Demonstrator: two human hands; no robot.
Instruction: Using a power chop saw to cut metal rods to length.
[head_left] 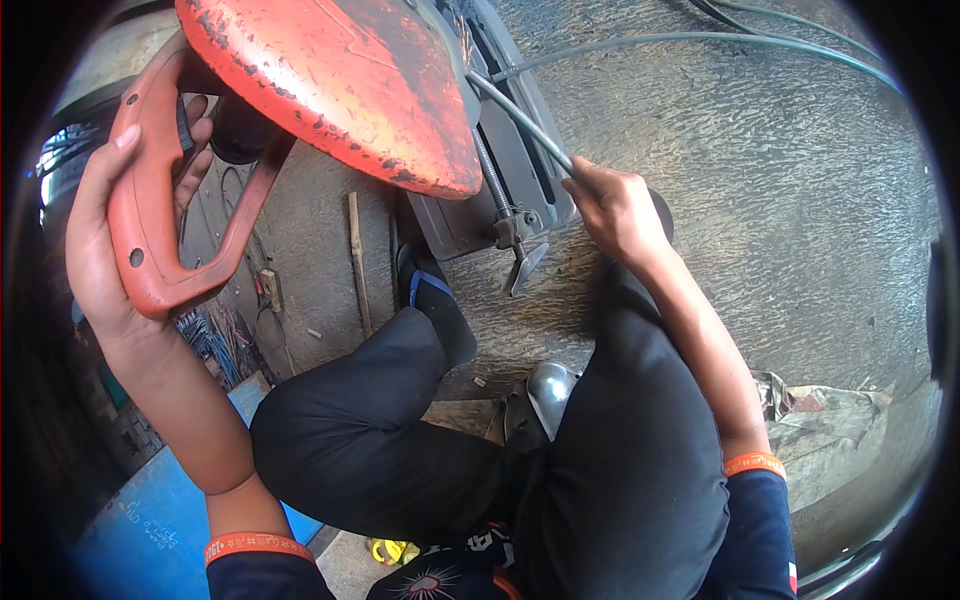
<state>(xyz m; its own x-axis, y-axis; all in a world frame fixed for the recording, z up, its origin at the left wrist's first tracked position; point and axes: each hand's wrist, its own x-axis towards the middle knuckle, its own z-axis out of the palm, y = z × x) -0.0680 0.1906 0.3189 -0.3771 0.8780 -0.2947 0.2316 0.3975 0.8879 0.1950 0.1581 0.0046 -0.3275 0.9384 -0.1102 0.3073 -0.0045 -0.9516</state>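
A cut-off saw with a worn red blade guard (330, 90) stands at the upper middle, on a dark grey base (455, 225). My left hand (95, 225) is wrapped round the saw's red loop handle (145, 220), the thumb along its outer side and the fingertips near the dark trigger. My right hand (615, 205) grips a thin grey metal rod (526, 126), whose far end reaches to the guard's edge. Small sparks show there; the guard hides the blade. A threaded clamp screw (486, 165) with a flat crank handle (525, 270) lies along the base.
A pale cable or rod (700, 38) curves across the floor at upper right. A wooden stick (357, 260) and a bundle of wires (215, 345) lie at left, above a blue panel (160, 510). A crumpled cloth (835, 430) is at right, a shiny metal dome (549, 390) between my legs.
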